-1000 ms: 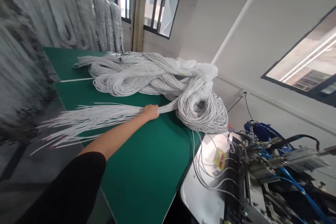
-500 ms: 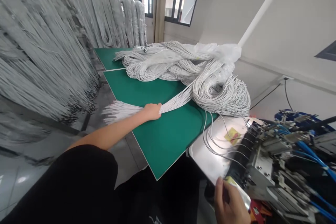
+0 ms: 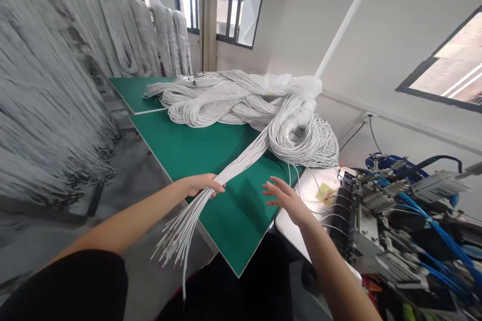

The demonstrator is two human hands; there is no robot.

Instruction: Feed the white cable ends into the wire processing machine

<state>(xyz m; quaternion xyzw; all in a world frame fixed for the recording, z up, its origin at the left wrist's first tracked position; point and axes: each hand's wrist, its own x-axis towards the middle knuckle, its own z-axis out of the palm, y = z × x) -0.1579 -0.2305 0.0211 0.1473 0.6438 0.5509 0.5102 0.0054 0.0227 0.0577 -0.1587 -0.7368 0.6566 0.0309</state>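
Note:
My left hand [image 3: 206,185] is closed around a bundle of thin white cables [image 3: 246,157] over the green tabletop. Below the grip, the loose cable ends [image 3: 176,238] fan out and hang past the table edge, one strand lower than the others. The bundle's other end runs up to a big coiled heap of white cable [image 3: 301,138], partly wrapped in clear plastic. My right hand [image 3: 283,198] is held in the air right of the bundle, fingers spread and nothing in them, near the table's right edge.
Beside the green table [image 3: 237,225] on the right stands a machine [image 3: 380,210] with blue tubes and a metal plate [image 3: 293,225], cables running across it. Racks of hanging white cable bundles [image 3: 41,85] line the left. A wall and windows [image 3: 241,0] are behind.
My left hand has drawn the cable bundle nearer, and its ends now hang downward. My right hand has left the machine's front and moved up and left toward the bundle, fingers spreading.

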